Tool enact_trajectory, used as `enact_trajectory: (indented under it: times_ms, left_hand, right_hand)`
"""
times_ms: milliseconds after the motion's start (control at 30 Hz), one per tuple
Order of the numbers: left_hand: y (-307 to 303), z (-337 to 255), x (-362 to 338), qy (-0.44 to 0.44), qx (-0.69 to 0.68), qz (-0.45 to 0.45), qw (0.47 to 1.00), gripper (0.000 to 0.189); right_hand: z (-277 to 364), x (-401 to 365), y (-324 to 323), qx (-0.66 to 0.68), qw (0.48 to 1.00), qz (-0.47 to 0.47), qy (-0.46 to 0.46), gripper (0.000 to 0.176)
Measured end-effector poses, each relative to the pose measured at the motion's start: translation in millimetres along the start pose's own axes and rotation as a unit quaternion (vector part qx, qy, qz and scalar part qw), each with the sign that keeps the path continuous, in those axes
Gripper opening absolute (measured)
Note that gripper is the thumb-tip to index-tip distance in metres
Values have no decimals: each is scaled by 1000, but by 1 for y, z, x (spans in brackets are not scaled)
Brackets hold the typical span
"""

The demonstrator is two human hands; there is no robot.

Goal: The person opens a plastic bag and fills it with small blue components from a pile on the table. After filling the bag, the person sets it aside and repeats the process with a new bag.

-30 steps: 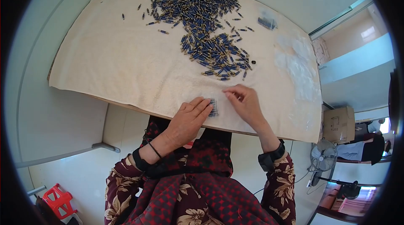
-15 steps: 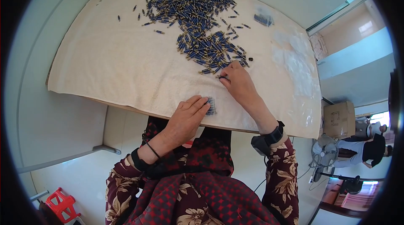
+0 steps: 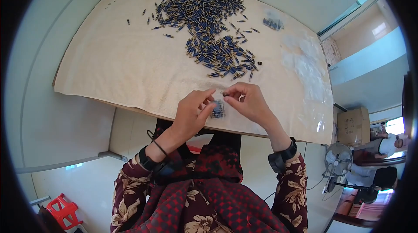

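My right hand (image 3: 251, 103) pinches a small dark-and-brass cylindrical piece (image 3: 224, 94) between thumb and fingertips, just above the table's front part. Opposite it is my left hand (image 3: 191, 110), thumb and fingers apart, at the left side of a small clear plastic bag (image 3: 218, 110). Several blue pieces lie in a row inside that bag; my left thumb covers part of its edge. Beyond both hands spreads a big heap of blue cylinders with brass ends (image 3: 198, 10), its narrow tail reaching toward me.
A second filled bag (image 3: 273, 23) lies at the back right. Clear empty bags (image 3: 307, 76) cover the table's right side. A black round piece (image 3: 260, 63) rests beside the heap. On the floor are a red stool (image 3: 64, 211), a fan (image 3: 338, 159) and a cardboard box (image 3: 353, 126); people are beyond.
My right hand has come from the heap's near end toward the bag with a piece in its fingers. My left hand has lifted off the bag and its fingers have spread.
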State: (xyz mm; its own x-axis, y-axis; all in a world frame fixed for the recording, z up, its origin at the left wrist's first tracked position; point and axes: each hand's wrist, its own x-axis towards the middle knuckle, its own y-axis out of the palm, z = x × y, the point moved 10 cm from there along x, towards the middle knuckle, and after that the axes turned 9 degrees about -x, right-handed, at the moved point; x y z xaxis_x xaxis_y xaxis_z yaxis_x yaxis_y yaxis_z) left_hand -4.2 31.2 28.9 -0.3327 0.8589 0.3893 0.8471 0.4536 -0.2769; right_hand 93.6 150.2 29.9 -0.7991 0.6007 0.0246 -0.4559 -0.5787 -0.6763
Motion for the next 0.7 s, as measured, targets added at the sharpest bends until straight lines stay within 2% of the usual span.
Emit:
enact_trajectory:
  times_ms: [100,133,233,267,333,367,467,633,700]
  left_hand:
    - [15,17,13,-74,-152,18,985,19]
    - [16,18,15,-71,-152,19,986,19]
    - [21,33,17,-138,-204,31,969,12]
    - [20,33,17,-138,-203,31,969,12]
    - [23,43,14,-210,-275,37,938,9]
    - [25,47,11,-245,-310,40,918,7]
    - [16,49,13,-228,-337,-4,914,7]
    - [12,48,13,-212,-416,-79,881,9]
    - [17,48,11,-211,-407,-77,886,10]
  right_hand:
    - [14,-7,8,28,999,31,-16,13]
    - [14,-7,8,22,999,30,-18,12]
    - [14,-11,7,14,999,28,-19,12]
    - [8,-12,8,53,998,30,8,11]
    - [-5,-15,9,132,989,34,63,10]
    - [-6,-15,10,132,989,34,62,10]
    - [-12,-16,-4,266,962,-49,36,14]
    - [-17,-20,3,363,927,-66,73,17]
    - [-8,-19,8,391,916,-70,61,20]
